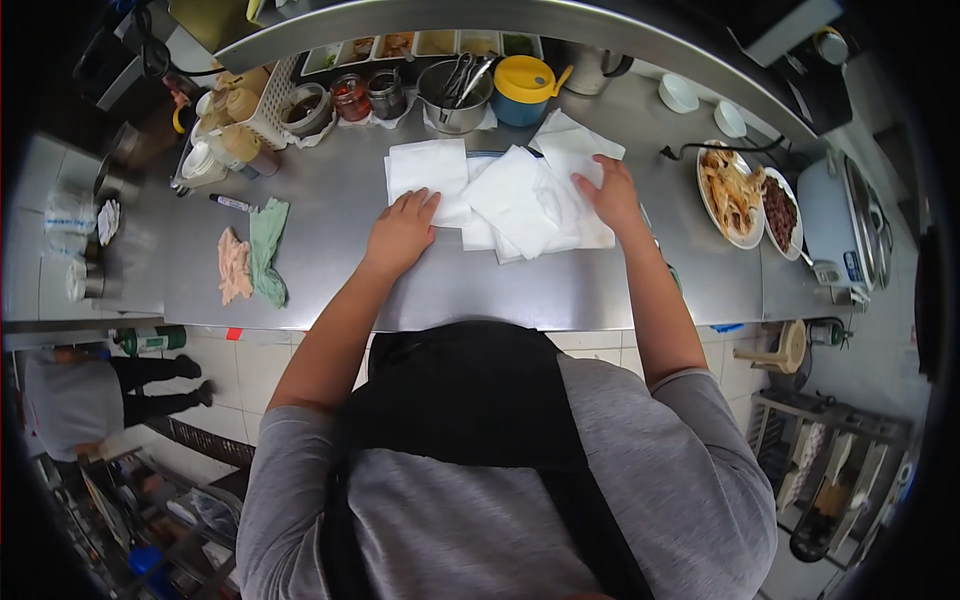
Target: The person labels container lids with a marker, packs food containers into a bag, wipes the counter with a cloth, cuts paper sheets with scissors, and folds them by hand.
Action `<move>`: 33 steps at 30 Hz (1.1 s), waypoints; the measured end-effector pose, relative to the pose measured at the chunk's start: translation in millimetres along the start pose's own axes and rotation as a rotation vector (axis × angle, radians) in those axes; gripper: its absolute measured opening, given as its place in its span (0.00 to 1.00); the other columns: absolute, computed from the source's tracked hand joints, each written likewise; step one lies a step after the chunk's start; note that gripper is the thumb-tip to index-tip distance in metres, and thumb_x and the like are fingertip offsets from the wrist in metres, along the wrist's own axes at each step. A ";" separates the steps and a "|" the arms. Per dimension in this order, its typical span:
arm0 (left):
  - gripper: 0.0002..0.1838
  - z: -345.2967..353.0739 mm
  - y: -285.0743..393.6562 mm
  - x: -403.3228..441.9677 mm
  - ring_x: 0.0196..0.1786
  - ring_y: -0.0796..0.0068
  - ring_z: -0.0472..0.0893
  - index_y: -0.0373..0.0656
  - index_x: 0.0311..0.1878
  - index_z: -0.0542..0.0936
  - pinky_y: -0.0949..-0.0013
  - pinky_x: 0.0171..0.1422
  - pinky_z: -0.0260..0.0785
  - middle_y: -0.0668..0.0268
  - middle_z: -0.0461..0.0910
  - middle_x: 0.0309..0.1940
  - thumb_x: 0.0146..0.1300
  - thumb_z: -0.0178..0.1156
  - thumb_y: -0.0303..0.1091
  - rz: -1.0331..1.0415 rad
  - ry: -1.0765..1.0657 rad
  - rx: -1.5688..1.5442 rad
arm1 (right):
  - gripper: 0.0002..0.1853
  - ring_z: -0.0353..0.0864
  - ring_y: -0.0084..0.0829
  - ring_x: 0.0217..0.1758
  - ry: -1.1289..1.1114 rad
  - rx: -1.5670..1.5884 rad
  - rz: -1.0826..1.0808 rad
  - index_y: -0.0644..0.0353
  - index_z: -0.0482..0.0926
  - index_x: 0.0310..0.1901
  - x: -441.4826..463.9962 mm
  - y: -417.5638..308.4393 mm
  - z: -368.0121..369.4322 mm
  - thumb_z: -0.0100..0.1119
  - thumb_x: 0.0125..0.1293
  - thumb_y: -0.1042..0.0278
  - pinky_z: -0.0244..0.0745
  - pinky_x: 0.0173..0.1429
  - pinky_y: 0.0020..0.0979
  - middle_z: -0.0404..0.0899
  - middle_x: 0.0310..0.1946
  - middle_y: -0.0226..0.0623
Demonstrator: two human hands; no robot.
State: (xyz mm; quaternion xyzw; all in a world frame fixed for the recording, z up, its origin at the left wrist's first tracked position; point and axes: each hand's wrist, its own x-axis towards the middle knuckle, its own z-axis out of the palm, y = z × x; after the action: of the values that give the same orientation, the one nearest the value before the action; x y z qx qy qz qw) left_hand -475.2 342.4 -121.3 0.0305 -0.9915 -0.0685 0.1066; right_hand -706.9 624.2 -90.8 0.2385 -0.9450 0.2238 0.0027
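White paper napkins (pixel 515 200) lie in an overlapping, fanned pile on the steel counter, in the middle of the head view. My left hand (pixel 405 232) rests flat on the lower edge of the left napkin (pixel 428 168), its fingers stretched out. On the other side, my right hand (pixel 610 195) touches the right-hand napkins (pixel 578 150), thumb and fingers apart. A dark blue edge shows behind the pile; what it belongs to is mostly covered.
Green cloth (pixel 268 250), pink cloth (pixel 235 265) and a marker (pixel 232 202) lie left. Behind stand a steel pot with utensils (pixel 455 95) and a yellow-lidded blue container (pixel 525 88). Right: a plate of shredded meat (pixel 730 195), a plate of beans (pixel 782 215), a cooker (pixel 840 220). Another person (pixel 75 400) stands lower left.
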 end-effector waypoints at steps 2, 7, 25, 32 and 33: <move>0.25 0.4 -5.6 0.4 0.62 0.60 0.75 0.45 0.62 0.73 0.58 0.62 0.71 0.61 0.74 0.61 0.60 0.58 0.37 0.012 0.012 0.097 | 0.34 0.72 0.45 0.62 0.067 -0.006 0.066 0.61 0.71 0.61 12.2 21.7 10.2 0.68 0.58 0.50 0.71 0.61 0.43 0.73 0.58 0.48; 0.17 -37.6 0.7 -4.8 0.54 0.64 0.79 0.46 0.55 0.78 0.57 0.56 0.73 0.64 0.79 0.53 0.63 0.56 0.37 -0.397 -0.106 -0.260 | 0.33 0.79 0.39 0.52 -0.085 0.300 0.298 0.64 0.70 0.61 22.4 44.3 9.7 0.69 0.58 0.54 0.76 0.51 0.39 0.76 0.52 0.51; 0.20 9.4 39.7 54.7 0.48 0.73 0.78 0.37 0.62 0.72 0.71 0.53 0.72 0.61 0.78 0.50 0.70 0.53 0.32 -0.809 -0.076 -1.584 | 0.17 0.81 0.20 0.41 -0.438 1.043 0.083 0.62 0.75 0.54 -28.7 -108.4 -93.0 0.62 0.64 0.71 0.75 0.51 0.23 0.82 0.43 0.29; 0.14 17.9 53.0 28.5 0.42 0.76 0.79 0.36 0.55 0.76 0.74 0.49 0.73 0.62 0.79 0.45 0.72 0.49 0.32 -0.601 -0.031 -1.387 | 0.15 0.77 0.16 0.45 -0.577 0.822 0.328 0.57 0.75 0.52 -32.0 -42.9 -32.3 0.62 0.64 0.69 0.73 0.48 0.22 0.79 0.41 0.23; 0.13 10.4 57.7 28.4 0.38 0.74 0.80 0.35 0.51 0.77 0.73 0.45 0.74 0.62 0.80 0.40 0.71 0.51 0.32 -0.606 -0.102 -1.476 | 0.16 0.77 0.17 0.45 -0.582 0.900 0.364 0.57 0.74 0.54 -42.5 -40.5 -33.6 0.61 0.64 0.69 0.73 0.48 0.23 0.79 0.42 0.25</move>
State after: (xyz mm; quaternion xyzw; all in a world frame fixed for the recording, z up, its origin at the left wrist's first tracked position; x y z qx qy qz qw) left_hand -507.8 398.6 -117.3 0.2172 -0.6425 -0.7342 0.0303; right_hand -654.3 625.8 -48.3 0.1012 -0.7441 0.5266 -0.3984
